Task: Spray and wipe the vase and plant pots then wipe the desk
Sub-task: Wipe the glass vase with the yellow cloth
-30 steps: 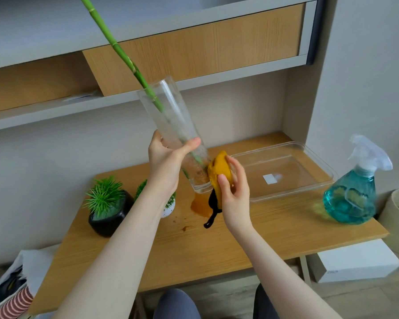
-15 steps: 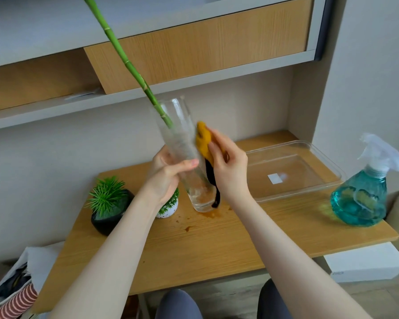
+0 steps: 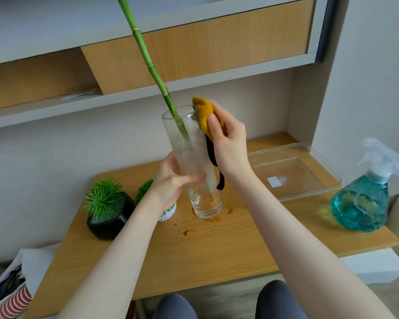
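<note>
Wooden counter (image 3: pixel 240 245) now carries the tall clear glass vase (image 3: pixel 194 162), set down upright from its earlier tilt. Left hand (image 3: pixel 171 183) grips its middle; right hand (image 3: pixel 228 143), clutching the mustard-yellow cloth (image 3: pixel 203 111), has climbed from base to rim, so the vase wipe looks nearly finished.

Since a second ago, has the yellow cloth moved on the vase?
Yes. The yellow cloth in the right hand has gone from the base of the vase up to its rim, climbing away from the desk.
</note>
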